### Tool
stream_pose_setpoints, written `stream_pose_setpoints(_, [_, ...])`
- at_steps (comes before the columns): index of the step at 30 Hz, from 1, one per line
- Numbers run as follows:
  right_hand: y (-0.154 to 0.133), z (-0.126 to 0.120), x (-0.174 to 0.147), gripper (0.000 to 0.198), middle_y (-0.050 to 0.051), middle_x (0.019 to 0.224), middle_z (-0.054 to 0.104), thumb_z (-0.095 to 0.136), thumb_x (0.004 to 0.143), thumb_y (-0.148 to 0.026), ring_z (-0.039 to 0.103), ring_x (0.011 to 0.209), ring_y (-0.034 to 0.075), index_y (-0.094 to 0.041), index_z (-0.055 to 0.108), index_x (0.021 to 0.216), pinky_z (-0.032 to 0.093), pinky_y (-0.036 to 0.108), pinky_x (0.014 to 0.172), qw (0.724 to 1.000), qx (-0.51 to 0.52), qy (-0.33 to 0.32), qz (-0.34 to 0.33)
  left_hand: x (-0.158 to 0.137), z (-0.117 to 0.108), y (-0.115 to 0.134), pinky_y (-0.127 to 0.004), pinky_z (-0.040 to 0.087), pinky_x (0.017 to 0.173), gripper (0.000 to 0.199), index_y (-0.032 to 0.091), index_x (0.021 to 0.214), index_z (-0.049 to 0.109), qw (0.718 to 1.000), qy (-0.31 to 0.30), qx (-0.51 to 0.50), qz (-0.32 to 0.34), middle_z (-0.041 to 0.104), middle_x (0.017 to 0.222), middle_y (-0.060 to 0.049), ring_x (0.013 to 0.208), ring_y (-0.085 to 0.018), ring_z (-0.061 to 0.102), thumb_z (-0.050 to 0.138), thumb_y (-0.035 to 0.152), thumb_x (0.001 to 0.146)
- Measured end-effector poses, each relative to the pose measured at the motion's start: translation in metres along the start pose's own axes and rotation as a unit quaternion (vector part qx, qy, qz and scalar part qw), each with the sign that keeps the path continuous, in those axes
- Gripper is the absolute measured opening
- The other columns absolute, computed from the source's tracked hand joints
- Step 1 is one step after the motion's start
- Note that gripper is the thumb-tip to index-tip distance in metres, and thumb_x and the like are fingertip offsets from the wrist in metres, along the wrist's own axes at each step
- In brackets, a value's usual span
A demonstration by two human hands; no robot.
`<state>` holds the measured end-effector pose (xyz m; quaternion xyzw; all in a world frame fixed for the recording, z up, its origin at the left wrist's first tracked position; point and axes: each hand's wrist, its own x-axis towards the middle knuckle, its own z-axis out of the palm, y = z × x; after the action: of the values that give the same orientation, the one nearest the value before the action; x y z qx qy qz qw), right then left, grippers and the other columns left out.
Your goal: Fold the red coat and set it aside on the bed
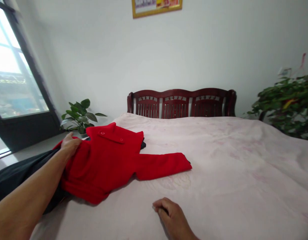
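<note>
Left hand (69, 145): fingers curled, gripping the left shoulder edge of the red coat (106, 163). The coat lies flat on the near-left part of the bed sheet (231, 166), one sleeve stretched toward the middle, dark cloth (16, 173) beneath it. Right hand (170, 213): fingers folded under, resting on the sheet, well apart from the coat. Wooden headboard (181, 103) behind.

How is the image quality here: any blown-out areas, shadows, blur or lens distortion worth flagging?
Head view: the window at left is blown out, with detail outside washed away; soft daylight from it leaves only a faint shadow under the red coat. The left hand and right hand look sharp. Wide-angle distortion bends the window frame and stretches the bed and the plant near the edges.
</note>
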<state>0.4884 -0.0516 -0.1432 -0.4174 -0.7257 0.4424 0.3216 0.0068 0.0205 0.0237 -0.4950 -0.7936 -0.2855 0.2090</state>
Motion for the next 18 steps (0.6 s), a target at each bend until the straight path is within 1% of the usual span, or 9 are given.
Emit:
stream_pose_setpoints(2, [0.001, 0.0, 0.002, 0.025, 0.003, 0.092, 0.074, 0.049, 0.083, -0.02, 0.067, 0.09, 0.017, -0.021, 0.073, 0.088, 0.047, 0.026, 0.083, 1.0, 0.0, -0.001, -0.002, -0.003, 0.007, 0.017, -0.039, 0.052, 0.08, 0.054, 0.009, 0.14, 0.048, 0.999, -0.024, 0.02, 0.036, 0.068, 0.119, -0.012, 0.094, -0.026, 0.067, 0.047, 0.011, 0.086])
stream_pose_setpoints(3, [0.002, 0.001, 0.003, 0.025, 0.003, 0.092, 0.074, 0.049, 0.083, -0.019, 0.066, 0.089, 0.017, -0.021, 0.073, 0.088, 0.047, 0.026, 0.083, 1.0, -0.002, 0.0, -0.004, -0.008, 0.013, 0.027, -0.039, 0.051, 0.085, 0.058, 0.016, 0.143, 0.049, 0.995, -0.05, 0.035, 0.077, 0.065, 0.129, -0.011, 0.101, -0.027, 0.066, 0.046, 0.009, 0.085])
stream_pose_setpoints(4, [0.003, 0.001, 0.003, 0.025, 0.003, 0.091, 0.073, 0.049, 0.082, -0.018, 0.066, 0.089, 0.017, -0.021, 0.074, 0.087, 0.047, 0.026, 0.082, 1.0, -0.004, 0.001, -0.006, -0.015, 0.02, 0.036, -0.039, 0.05, 0.09, 0.062, 0.023, 0.144, 0.051, 0.986, -0.081, 0.054, 0.136, 0.061, 0.137, -0.008, 0.107, -0.027, 0.065, 0.045, 0.008, 0.084])
stream_pose_setpoints(6, [0.004, 0.001, 0.004, 0.027, 0.002, 0.091, 0.073, 0.049, 0.081, -0.016, 0.066, 0.088, 0.016, -0.021, 0.074, 0.088, 0.047, 0.026, 0.082, 1.0, -0.01, 0.002, -0.009, -0.031, 0.034, 0.052, -0.038, 0.046, 0.1, 0.065, 0.031, 0.139, 0.058, 0.952, -0.144, 0.093, 0.254, 0.059, 0.142, -0.004, 0.116, -0.026, 0.063, 0.046, 0.005, 0.081])
stream_pose_setpoints(7, [0.005, 0.001, 0.004, 0.027, 0.002, 0.091, 0.073, 0.049, 0.081, -0.015, 0.066, 0.088, 0.016, -0.022, 0.074, 0.088, 0.046, 0.026, 0.082, 1.0, -0.012, 0.002, -0.01, -0.039, 0.041, 0.058, -0.039, 0.044, 0.103, 0.062, 0.032, 0.134, 0.063, 0.936, -0.165, 0.105, 0.293, 0.06, 0.142, -0.003, 0.118, -0.026, 0.062, 0.046, 0.005, 0.08])
stream_pose_setpoints(8, [0.005, 0.001, 0.003, 0.027, 0.002, 0.091, 0.073, 0.049, 0.08, -0.015, 0.066, 0.088, 0.016, -0.022, 0.074, 0.088, 0.047, 0.026, 0.083, 1.0, -0.013, 0.001, -0.011, -0.046, 0.047, 0.062, -0.039, 0.042, 0.106, 0.058, 0.032, 0.127, 0.068, 0.928, -0.174, 0.108, 0.312, 0.061, 0.141, -0.003, 0.12, -0.026, 0.061, 0.047, 0.006, 0.08])
stream_pose_setpoints(10, [0.004, 0.001, 0.002, 0.028, 0.002, 0.091, 0.074, 0.049, 0.08, -0.014, 0.066, 0.088, 0.016, -0.022, 0.074, 0.088, 0.047, 0.026, 0.082, 1.0, -0.01, 0.001, -0.013, -0.059, 0.056, 0.065, -0.042, 0.041, 0.109, 0.051, 0.032, 0.116, 0.075, 0.93, -0.168, 0.102, 0.31, 0.062, 0.141, -0.003, 0.123, -0.028, 0.06, 0.047, 0.008, 0.081])
stream_pose_setpoints(12, [0.003, 0.0, 0.001, 0.028, 0.003, 0.091, 0.074, 0.049, 0.08, -0.014, 0.066, 0.088, 0.016, -0.021, 0.075, 0.089, 0.047, 0.026, 0.082, 1.0, -0.006, 0.004, -0.011, -0.066, 0.06, 0.066, -0.045, 0.041, 0.11, 0.047, 0.03, 0.111, 0.077, 0.944, -0.15, 0.091, 0.281, 0.062, 0.141, -0.005, 0.124, -0.03, 0.059, 0.047, 0.01, 0.081])
stream_pose_setpoints(18, [0.001, 0.0, 0.0, 0.029, 0.003, 0.09, 0.074, 0.049, 0.078, -0.014, 0.067, 0.087, 0.016, -0.021, 0.075, 0.088, 0.048, 0.027, 0.083, 1.0, 0.007, 0.015, -0.011, -0.062, 0.051, 0.066, -0.039, 0.043, 0.11, 0.045, 0.025, 0.107, 0.077, 0.966, -0.143, 0.045, 0.212, 0.061, 0.141, -0.006, 0.129, -0.025, 0.057, 0.044, 0.01, 0.081])
